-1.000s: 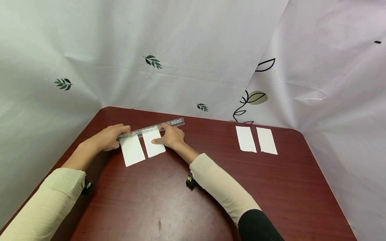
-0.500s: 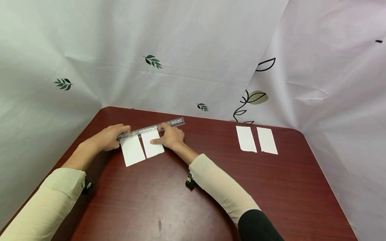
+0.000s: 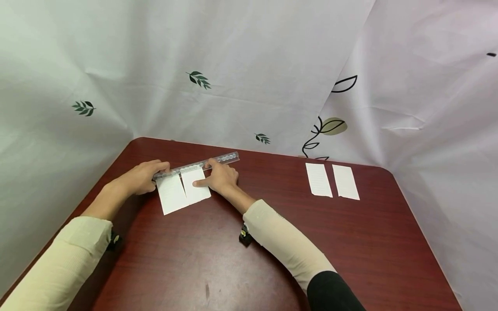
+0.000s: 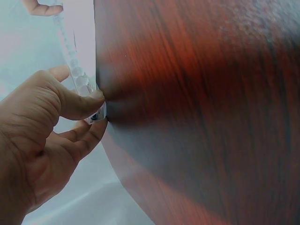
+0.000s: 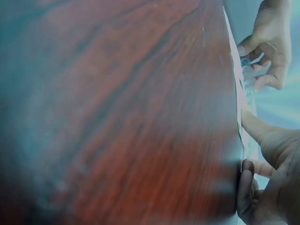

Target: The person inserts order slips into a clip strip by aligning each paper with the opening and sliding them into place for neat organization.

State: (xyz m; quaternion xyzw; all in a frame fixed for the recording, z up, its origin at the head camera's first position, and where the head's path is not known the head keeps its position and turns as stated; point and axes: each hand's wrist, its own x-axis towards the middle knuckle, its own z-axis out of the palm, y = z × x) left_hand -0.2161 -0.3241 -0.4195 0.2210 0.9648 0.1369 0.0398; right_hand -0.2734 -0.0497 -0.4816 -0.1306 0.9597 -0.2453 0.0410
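A clear plastic ruler (image 3: 194, 166) lies slantwise at the back left of the table, along the top edges of two white paper slips. The left slip (image 3: 170, 198) and the right slip (image 3: 197, 192) meet at their lower edges, with a thin wedge of table between them higher up. My left hand (image 3: 141, 178) pinches the ruler's left end between thumb and fingers, as the left wrist view shows. My right hand (image 3: 223, 176) rests farther along: its straight thumb presses on the right slip while its index finger touches the ruler. Its other fingers are bent beneath.
Two more white slips (image 3: 319, 180) (image 3: 346, 182) lie side by side at the back right of the dark red table (image 3: 272, 185). A pale curtain (image 3: 233, 108) with leaf prints hangs right behind the table's back edge.
The right slip has slid left under my right thumb, narrowing the gap to the left slip until their lower parts meet. My left hand and the ruler have stayed nearly still.
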